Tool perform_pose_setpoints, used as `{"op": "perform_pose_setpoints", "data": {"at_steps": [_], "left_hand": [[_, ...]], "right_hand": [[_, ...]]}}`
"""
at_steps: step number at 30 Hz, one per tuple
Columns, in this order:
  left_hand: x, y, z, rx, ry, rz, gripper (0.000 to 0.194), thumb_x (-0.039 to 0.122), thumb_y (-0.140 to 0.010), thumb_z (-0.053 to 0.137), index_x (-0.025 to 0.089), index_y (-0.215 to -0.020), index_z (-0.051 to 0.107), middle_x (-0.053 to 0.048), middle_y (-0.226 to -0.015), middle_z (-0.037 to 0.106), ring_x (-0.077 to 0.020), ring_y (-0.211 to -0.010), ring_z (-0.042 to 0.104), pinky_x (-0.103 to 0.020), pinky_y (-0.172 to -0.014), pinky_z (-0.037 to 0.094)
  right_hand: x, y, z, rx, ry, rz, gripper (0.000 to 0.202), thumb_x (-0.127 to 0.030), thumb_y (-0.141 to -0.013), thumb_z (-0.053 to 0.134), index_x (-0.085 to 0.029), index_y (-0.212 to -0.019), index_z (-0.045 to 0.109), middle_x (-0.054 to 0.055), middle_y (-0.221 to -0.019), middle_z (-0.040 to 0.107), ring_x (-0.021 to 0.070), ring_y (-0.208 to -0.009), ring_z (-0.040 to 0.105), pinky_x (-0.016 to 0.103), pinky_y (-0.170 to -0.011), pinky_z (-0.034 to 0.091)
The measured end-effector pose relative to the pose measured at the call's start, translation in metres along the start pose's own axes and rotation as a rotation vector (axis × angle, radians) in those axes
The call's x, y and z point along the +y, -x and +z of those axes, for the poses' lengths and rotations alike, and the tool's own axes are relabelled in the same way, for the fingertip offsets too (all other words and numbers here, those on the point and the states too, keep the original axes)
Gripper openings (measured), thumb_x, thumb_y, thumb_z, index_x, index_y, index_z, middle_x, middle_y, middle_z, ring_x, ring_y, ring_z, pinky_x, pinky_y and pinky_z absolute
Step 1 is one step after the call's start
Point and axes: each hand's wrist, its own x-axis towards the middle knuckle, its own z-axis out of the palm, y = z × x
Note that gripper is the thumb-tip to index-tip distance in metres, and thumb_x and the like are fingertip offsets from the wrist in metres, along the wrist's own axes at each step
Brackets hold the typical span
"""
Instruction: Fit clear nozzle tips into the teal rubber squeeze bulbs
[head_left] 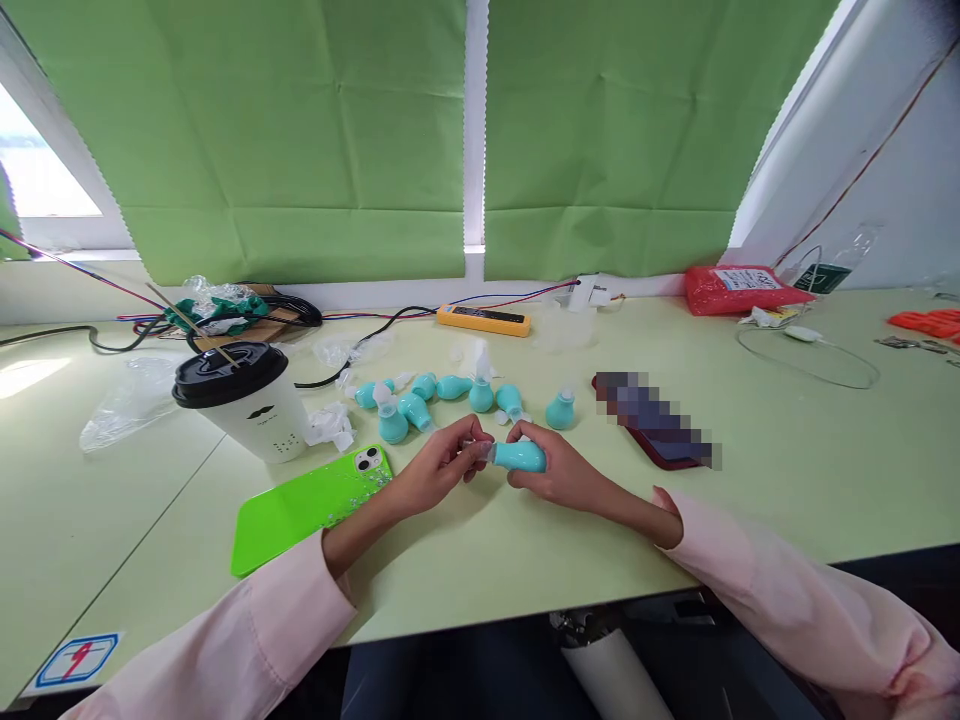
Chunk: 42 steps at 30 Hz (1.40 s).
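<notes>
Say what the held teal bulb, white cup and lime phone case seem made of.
Teal bulb: seemingly glossy rubber or plastic, by its bright highlights. White cup: probably matte paper, from its even shading. Lime phone case: likely smooth plastic or silicone, bright with glittery specks.

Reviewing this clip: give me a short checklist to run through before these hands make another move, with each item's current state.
1. Right hand has hold of the teal bulb: ok.
2. Left hand pinches the clear tip at the bulb's narrow end: ok.
3. Tip fully seated on the bulb: cannot tell, the left fingers partly hide it.
4. Other teal bulbs all standing upright: not ok, several lie on their sides.
5. Nothing under the left forearm: not ok, it crosses over the edge of the green phone.
6. Black lid on the white cup: ok.
</notes>
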Motion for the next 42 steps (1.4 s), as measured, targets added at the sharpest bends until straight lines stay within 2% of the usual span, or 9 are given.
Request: {"op": "perform_pose_setpoints", "data": {"at_steps": [6, 12, 16, 25, 33, 35, 37, 39, 42], "left_hand": [[0.009, 0.003, -0.001, -0.04, -0.14, -0.004, 0.021, 0.033, -0.083, 0.036, 0.016, -0.074, 0.043, 0.002, -0.063, 0.043, -0.0078, -0.056, 0.038, -0.022, -0.052, 0.031], [0.016, 0.006, -0.002, -0.09, -0.23, 0.014, 0.021, 0.032, -0.083, 0.034, 0.016, -0.074, 0.044, 0.0, -0.065, 0.045, -0.0088, -0.057, 0.04, -0.021, -0.051, 0.032], [0.021, 0.007, -0.003, -0.109, -0.352, 0.104, 0.019, 0.028, -0.083, 0.033, 0.016, -0.074, 0.045, 0.0, -0.065, 0.047, -0.0089, -0.057, 0.038, -0.021, -0.052, 0.032], [0.021, 0.008, -0.002, -0.105, -0.363, 0.067, 0.012, 0.028, -0.083, 0.034, 0.018, -0.081, 0.04, 0.002, -0.063, 0.045, -0.0094, -0.057, 0.04, -0.022, -0.054, 0.033], [0.022, 0.01, -0.001, -0.123, -0.348, 0.069, 0.01, 0.028, -0.082, 0.035, 0.019, -0.08, 0.039, 0.002, -0.064, 0.044, -0.0092, -0.056, 0.039, -0.022, -0.053, 0.033], [0.022, 0.011, -0.001, -0.103, -0.364, 0.077, 0.011, 0.029, -0.082, 0.036, 0.019, -0.08, 0.039, 0.002, -0.066, 0.044, -0.0093, -0.057, 0.038, -0.022, -0.054, 0.032], [0.021, 0.01, 0.001, -0.031, -0.322, 0.068, 0.011, 0.03, -0.082, 0.036, 0.019, -0.081, 0.038, 0.002, -0.065, 0.043, -0.0092, -0.057, 0.037, -0.022, -0.054, 0.031], [0.017, 0.008, 0.004, 0.079, -0.223, 0.038, 0.013, 0.032, -0.082, 0.035, 0.02, -0.084, 0.038, 0.003, -0.062, 0.04, -0.0086, -0.055, 0.035, -0.021, -0.051, 0.03], [0.008, 0.005, 0.012, 0.224, -0.036, -0.028, 0.018, 0.038, -0.082, 0.036, 0.02, -0.082, 0.037, 0.006, -0.053, 0.034, -0.007, -0.048, 0.029, -0.019, -0.044, 0.024]], "right_hand": [[-0.003, -0.004, -0.007, -0.323, -0.418, 0.341, 0.019, -0.018, -0.058, 0.049, -0.021, -0.072, 0.036, -0.01, -0.049, 0.029, 0.0026, -0.038, 0.017, 0.015, -0.034, 0.011], [0.004, -0.008, -0.012, -0.568, -0.665, 0.427, 0.016, -0.017, -0.059, 0.044, -0.02, -0.067, 0.031, -0.009, -0.045, 0.035, 0.001, -0.036, 0.011, 0.014, -0.032, 0.006], [0.01, -0.012, -0.013, -0.733, -0.81, 0.477, 0.011, -0.017, -0.059, 0.041, -0.018, -0.067, 0.033, -0.007, -0.044, 0.036, 0.0007, -0.034, 0.01, 0.013, -0.03, 0.007], [0.014, -0.014, -0.013, -0.907, -0.987, 0.639, 0.008, -0.021, -0.06, 0.038, -0.017, -0.064, 0.031, -0.005, -0.044, 0.037, 0.0006, -0.032, 0.009, 0.011, -0.028, 0.006], [0.019, -0.016, -0.013, -0.956, -0.94, 0.636, 0.019, -0.023, -0.055, 0.038, -0.017, -0.073, 0.036, -0.006, -0.041, 0.035, 0.0029, -0.032, 0.012, 0.011, -0.028, 0.006], [0.016, -0.015, -0.013, -0.918, -0.887, 0.598, 0.019, -0.024, -0.057, 0.037, -0.018, -0.075, 0.035, -0.006, -0.042, 0.035, 0.0027, -0.033, 0.011, 0.012, -0.028, 0.008], [0.009, -0.01, -0.013, -0.791, -0.773, 0.502, 0.02, -0.026, -0.063, 0.037, -0.019, -0.081, 0.034, -0.007, -0.045, 0.038, 0.0023, -0.032, 0.01, 0.013, -0.029, 0.011], [0.001, -0.004, -0.011, -0.57, -0.571, 0.331, 0.027, -0.03, -0.067, 0.043, -0.022, -0.091, 0.033, -0.008, -0.051, 0.04, 0.0022, -0.033, 0.015, 0.015, -0.031, 0.019], [-0.004, 0.005, -0.001, -0.129, -0.106, -0.038, 0.043, -0.03, -0.062, 0.058, -0.023, -0.097, 0.035, -0.005, -0.064, 0.045, 0.0071, -0.046, 0.039, 0.021, -0.046, 0.035]]}}
